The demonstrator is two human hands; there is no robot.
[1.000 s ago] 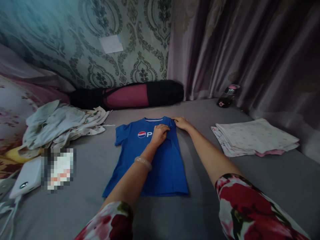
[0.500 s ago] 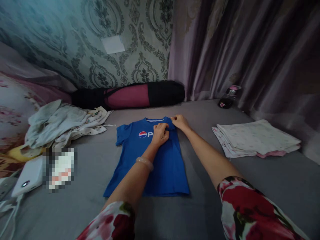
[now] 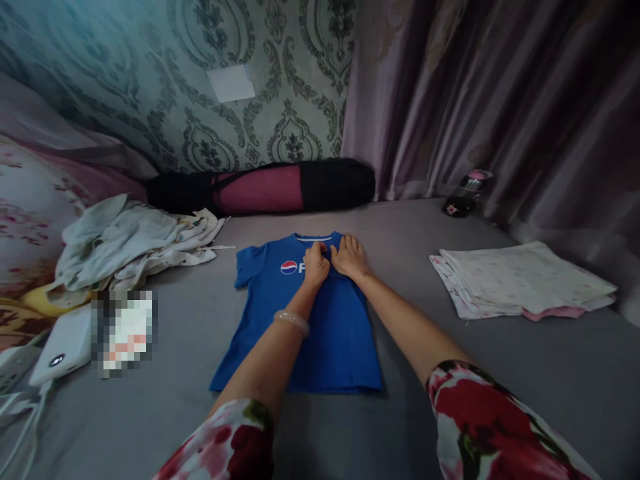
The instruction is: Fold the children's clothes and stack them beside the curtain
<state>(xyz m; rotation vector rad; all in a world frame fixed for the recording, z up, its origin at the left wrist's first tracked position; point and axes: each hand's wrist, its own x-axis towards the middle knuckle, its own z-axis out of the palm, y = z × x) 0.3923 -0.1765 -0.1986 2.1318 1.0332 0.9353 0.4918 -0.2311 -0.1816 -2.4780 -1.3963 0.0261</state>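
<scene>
Blue T-shirt (image 3: 340, 340) lies under left hand (image 3: 316, 265) — curled, grip unclear — and outspread right hand (image 3: 350, 259).

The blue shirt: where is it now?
In the head view, the shirt lies near the centre, under the left hand and right hand, between the crumpled cloth on the left and the folded stack on the right.

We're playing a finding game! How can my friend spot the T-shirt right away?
Start at the grey sheet. Near its middle, the left hand and right hand touch the T-shirt. Unlike the folded cloths at right and crumpled cloths at left, it's bright blue with a round logo.
</scene>
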